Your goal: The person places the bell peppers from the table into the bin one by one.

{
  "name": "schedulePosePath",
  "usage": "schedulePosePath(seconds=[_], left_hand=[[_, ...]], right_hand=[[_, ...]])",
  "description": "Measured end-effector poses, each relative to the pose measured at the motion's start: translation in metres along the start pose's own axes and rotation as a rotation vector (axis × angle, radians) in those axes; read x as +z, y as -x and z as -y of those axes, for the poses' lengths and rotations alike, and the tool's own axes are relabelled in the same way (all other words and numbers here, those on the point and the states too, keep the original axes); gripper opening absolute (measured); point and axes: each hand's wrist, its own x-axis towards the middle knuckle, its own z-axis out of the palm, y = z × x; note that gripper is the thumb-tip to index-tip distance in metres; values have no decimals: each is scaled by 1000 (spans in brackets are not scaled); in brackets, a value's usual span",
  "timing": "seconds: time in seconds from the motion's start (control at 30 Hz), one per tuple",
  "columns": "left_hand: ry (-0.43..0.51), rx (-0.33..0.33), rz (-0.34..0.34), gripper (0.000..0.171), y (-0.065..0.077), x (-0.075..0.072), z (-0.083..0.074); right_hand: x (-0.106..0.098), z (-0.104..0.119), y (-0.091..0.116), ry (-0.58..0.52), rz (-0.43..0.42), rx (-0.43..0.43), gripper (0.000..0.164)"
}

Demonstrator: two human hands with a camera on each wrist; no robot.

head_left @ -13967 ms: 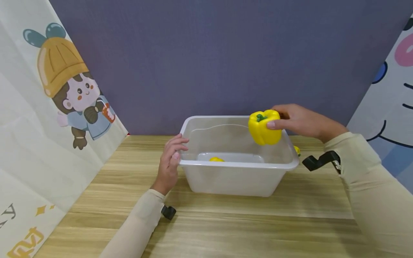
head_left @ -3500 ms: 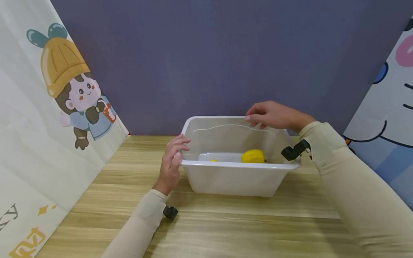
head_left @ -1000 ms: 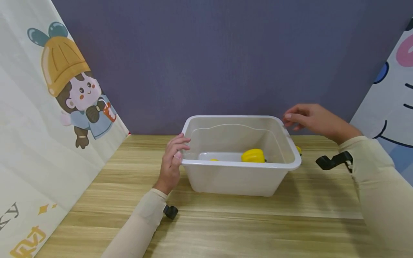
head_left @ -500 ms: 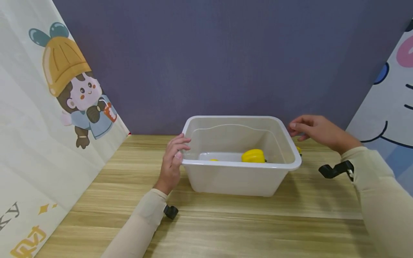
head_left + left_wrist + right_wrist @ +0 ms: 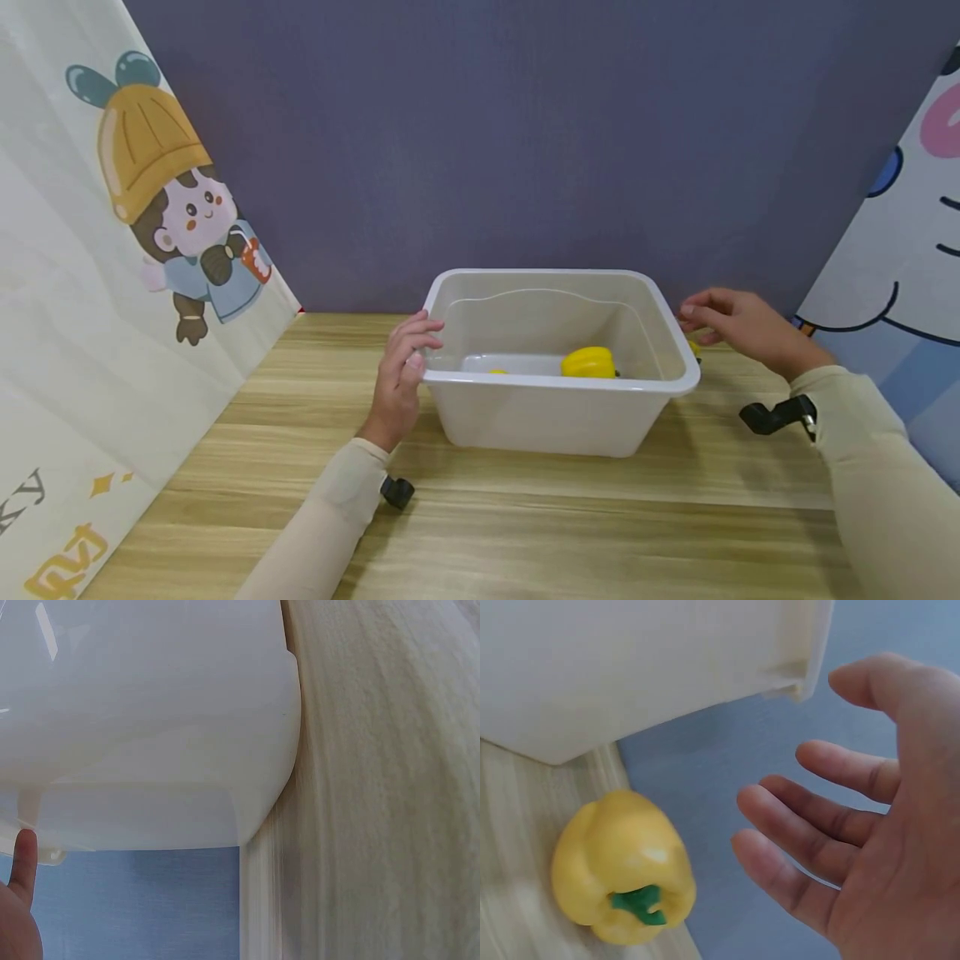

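A pale plastic bin (image 5: 540, 417) stands on the table, with one yellow bell pepper (image 5: 588, 362) lying at its right inside. My left hand (image 5: 397, 367) rests against the bin's left rim, its fingers extended across the edge. In the left wrist view, one straight finger (image 5: 25, 855) lies beside the bin's wall. To the right of the bin, my right hand (image 5: 735, 325) hovers with loosely bent fingers and nothing in them. Just beyond its fingertips, apart from them, another yellow bell pepper (image 5: 626, 862) with a green stem sits on the table by the bin's outer side.
Behind the front rim, only the top of a second yellow thing (image 5: 498, 372) shows inside the bin. A plain dark blue-grey wall (image 5: 525, 142) rises close behind the bin. Printed cartoon sheets flank the wood-grain table (image 5: 525, 525) on both sides.
A yellow bell pepper held by my right hand 14 seconds ago now lies in the bin. Over the last second that hand has lowered toward the pepper outside. My left hand has stayed put.
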Motion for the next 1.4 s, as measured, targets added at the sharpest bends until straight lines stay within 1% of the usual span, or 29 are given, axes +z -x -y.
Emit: schedulePosePath(seconds=[0.23, 0.4, 0.6, 0.83, 0.97, 1.07, 1.23, 1.4], left_hand=[[2, 5, -4, 29, 1, 1, 1], [4, 2, -9, 30, 1, 0, 1], [-3, -1, -9, 30, 1, 0, 2], [-11, -20, 4, 33, 2, -1, 2], [-8, -12, 3, 32, 2, -1, 3], [0, -4, -1, 30, 2, -1, 3], [5, -8, -3, 30, 1, -1, 1], [4, -3, -4, 30, 2, -1, 2]], right_hand=[[4, -8, 5, 52, 23, 27, 66], [8, -9, 8, 81, 6, 44, 67], [13, -18, 13, 61, -50, 24, 65], [17, -33, 18, 52, -79, 51, 68], [18, -40, 20, 44, -100, 32, 63], [20, -42, 22, 33, -115, 17, 59], [22, -42, 24, -3, -125, 23, 57], [22, -42, 25, 4, -141, 13, 53]])
